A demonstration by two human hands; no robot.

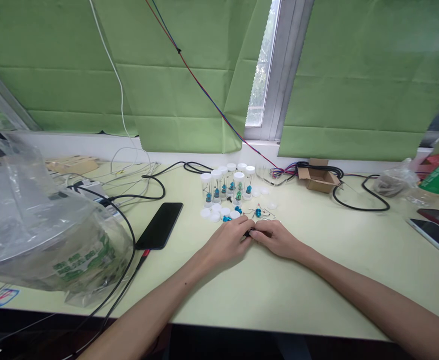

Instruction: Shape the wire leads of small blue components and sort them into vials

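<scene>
My left hand [235, 237] and my right hand [275, 237] meet over the table, fingers pinched together around a small black piece [248, 233]. Its kind is too small to make out, and the fingers cover most of it. Just beyond the hands lie blue components with thin wire leads [258, 213] and another blue part [227, 218]. Behind them stand several clear tubes with white caps [216, 185], holding blue or green parts. Loose white caps [215, 216] lie left of the tubes' front, near my left hand.
A black phone [159, 226] on a cable lies to the left, beside a large plastic bag [50, 240]. An open cardboard box [318, 178] and black cables [365, 207] are at the back right. Two more phones [435, 237] rest at the right edge.
</scene>
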